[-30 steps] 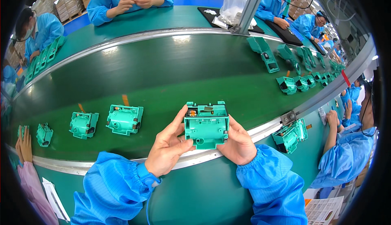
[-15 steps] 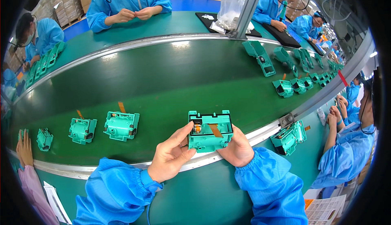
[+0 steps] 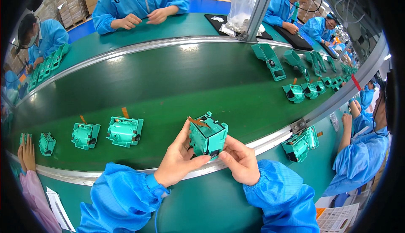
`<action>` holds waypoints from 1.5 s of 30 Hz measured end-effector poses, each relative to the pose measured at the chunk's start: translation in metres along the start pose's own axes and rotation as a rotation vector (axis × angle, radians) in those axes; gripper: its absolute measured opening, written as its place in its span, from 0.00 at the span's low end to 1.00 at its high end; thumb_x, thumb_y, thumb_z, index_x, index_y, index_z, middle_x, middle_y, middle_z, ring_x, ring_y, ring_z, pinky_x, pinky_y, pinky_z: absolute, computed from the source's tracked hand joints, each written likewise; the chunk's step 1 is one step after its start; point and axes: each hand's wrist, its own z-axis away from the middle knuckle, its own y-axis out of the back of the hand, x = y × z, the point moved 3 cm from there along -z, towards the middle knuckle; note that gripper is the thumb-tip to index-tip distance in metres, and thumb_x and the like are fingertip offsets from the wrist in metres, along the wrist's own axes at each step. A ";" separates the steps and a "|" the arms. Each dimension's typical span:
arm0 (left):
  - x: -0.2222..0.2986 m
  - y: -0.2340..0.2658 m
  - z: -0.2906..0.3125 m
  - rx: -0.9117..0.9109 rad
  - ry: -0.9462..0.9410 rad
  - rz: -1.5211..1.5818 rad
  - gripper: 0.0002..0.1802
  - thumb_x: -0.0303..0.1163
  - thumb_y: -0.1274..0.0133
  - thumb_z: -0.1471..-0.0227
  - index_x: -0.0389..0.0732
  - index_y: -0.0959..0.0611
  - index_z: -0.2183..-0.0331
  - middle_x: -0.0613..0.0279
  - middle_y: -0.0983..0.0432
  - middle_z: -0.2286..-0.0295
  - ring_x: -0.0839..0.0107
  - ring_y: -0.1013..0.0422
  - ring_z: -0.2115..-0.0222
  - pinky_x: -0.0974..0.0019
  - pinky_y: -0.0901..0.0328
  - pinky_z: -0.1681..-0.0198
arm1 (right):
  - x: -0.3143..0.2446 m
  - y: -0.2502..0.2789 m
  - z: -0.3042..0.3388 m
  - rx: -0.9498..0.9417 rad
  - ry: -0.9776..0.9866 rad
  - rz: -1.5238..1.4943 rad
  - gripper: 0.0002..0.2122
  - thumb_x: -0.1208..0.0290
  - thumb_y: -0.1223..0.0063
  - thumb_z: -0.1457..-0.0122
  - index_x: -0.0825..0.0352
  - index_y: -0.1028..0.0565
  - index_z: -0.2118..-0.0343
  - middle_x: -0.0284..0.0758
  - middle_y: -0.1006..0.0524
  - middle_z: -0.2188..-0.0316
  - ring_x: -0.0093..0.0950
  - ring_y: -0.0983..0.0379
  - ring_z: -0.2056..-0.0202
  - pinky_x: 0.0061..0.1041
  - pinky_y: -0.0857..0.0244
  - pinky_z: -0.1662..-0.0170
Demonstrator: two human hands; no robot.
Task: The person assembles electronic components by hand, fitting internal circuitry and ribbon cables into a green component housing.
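Observation:
Between my hands is a green plastic housing with black edging and an orange ribbon cable at its top. It is held tilted, one corner toward me, over the near edge of the green belt. My left hand grips its left side, thumb along the lower front. My right hand pinches its lower right corner between thumb and fingers. The housing's underside and far side are hidden. To the left on the belt lie similar green housings, the nearest one with its orange ribbon standing up.
Two joined green housings lie on the near table at the right, by the metal post. More green parts line the belt's far right. A co-worker's hand touches a part at far left; other people sit around the belt.
I have turned the housing from facing me flat to a tilted, corner-on pose, and my right hand has shifted to its lower corner. The co-worker opposite has drawn their hands apart.

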 end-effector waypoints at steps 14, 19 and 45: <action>-0.012 0.007 -0.001 -0.122 0.324 0.819 0.32 0.46 0.55 0.57 0.37 0.35 0.51 0.50 0.37 0.53 0.56 0.40 0.52 0.49 0.47 0.48 | -0.012 0.011 0.005 0.000 0.473 0.853 0.41 0.65 0.34 0.63 0.73 0.45 0.47 0.47 0.40 0.51 0.42 0.42 0.51 0.37 0.47 0.50; -0.009 0.008 0.006 -0.063 0.319 0.820 0.32 0.45 0.54 0.58 0.36 0.34 0.52 0.51 0.37 0.53 0.56 0.40 0.52 0.50 0.47 0.48 | -0.014 0.007 0.001 -0.053 0.508 0.818 0.41 0.66 0.34 0.63 0.73 0.45 0.47 0.48 0.39 0.51 0.43 0.42 0.51 0.37 0.47 0.50; 0.020 -0.016 -0.008 0.405 -0.379 -1.713 0.33 0.46 0.42 0.64 0.41 0.30 0.56 0.44 0.45 0.56 0.51 0.46 0.59 0.51 0.51 0.57 | -0.053 0.012 -0.005 -0.201 0.313 0.997 0.21 0.73 0.44 0.55 0.68 0.33 0.55 0.44 0.34 0.57 0.41 0.36 0.58 0.33 0.39 0.56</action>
